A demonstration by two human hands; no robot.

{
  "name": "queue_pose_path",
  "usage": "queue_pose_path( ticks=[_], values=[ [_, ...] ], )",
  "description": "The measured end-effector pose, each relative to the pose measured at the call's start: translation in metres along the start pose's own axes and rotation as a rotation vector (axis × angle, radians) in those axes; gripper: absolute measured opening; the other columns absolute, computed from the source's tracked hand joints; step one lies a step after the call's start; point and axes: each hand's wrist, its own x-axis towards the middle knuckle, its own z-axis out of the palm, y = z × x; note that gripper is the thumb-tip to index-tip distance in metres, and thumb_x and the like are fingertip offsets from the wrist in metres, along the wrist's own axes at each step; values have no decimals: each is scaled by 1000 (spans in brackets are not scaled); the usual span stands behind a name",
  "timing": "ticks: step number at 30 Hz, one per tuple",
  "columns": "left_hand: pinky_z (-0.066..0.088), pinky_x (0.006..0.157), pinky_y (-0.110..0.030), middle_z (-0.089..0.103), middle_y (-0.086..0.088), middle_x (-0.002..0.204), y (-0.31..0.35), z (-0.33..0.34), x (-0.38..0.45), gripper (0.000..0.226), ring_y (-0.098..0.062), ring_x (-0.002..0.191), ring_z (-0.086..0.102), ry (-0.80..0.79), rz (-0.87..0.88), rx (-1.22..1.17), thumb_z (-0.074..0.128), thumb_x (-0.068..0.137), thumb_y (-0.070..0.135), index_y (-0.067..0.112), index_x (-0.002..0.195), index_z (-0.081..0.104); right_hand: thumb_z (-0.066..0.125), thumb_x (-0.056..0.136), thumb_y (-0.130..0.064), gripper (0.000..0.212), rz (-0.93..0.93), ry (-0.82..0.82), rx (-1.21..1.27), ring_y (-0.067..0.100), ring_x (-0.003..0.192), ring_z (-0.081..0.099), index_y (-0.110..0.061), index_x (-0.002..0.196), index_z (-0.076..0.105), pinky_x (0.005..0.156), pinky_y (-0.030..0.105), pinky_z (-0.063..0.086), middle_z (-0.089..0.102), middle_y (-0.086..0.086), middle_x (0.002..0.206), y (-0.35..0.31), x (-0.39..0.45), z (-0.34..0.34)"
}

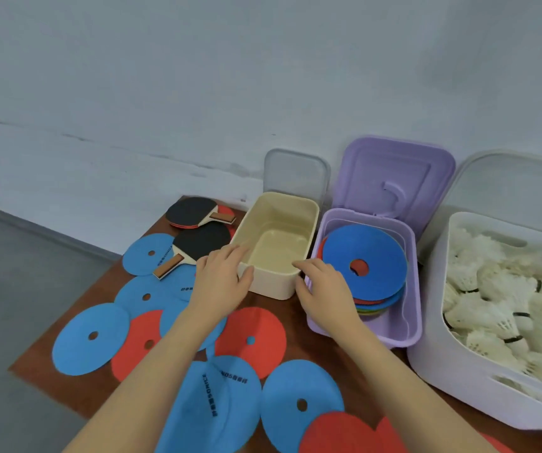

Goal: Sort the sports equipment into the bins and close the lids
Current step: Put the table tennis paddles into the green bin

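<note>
An empty cream bin [302, 217] stands mid-table with its clear lid [295, 173] raised behind it. My left hand [220, 277] grips its front left corner, thumb on the front wall. My right hand [325, 287] holds the front right corner, between this bin and the purple bin [361, 331]. The purple bin has its lid [393, 178] up and holds a stack of discs [366, 256], a blue one on top. Two table tennis paddles [197, 246] lie left of the cream bin. Several blue and red flat discs [89, 338] are spread over the table.
A large white bin [442, 361] full of white shuttlecocks [498, 299] stands at the right with its lid open against the wall. The brown table [295, 315] ends at the left over a grey floor. A pale wall rises close behind the bins.
</note>
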Motion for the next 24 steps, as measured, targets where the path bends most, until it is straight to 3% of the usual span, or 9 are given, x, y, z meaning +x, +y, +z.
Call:
queue_pose_path(
  ticks=[7, 16, 24],
  values=[
    [27, 103, -41, 44, -4, 139, -91, 3, 50, 43, -25, 125, 42, -30, -63, -30, 52, 92, 29, 17, 133, 50, 53, 89, -15, 31, 38, 48, -68, 31, 102, 57, -9, 118, 61, 84, 39, 44, 63, 9, 113, -41, 68, 48],
    [26, 105, -40, 42, -3, 141, -234, -8, 123, 43, -24, 127, 39, -180, 49, -53, 47, 94, 30, 19, 135, 45, 48, 90, -20, 32, 195, 56, -137, 28, 100, 57, -12, 118, 60, 85, 40, 46, 61, 6, 113, -122, 150, 142],
    [24, 108, -38, 34, -4, 146, -316, 6, 185, 47, -23, 132, 34, -311, 79, -32, 43, 95, 34, 19, 140, 37, 46, 94, -33, 46, 273, -192, -263, 21, 121, 45, -24, 139, 39, 101, 36, 33, 44, -1, 139, -140, 223, 201]
  ],
)
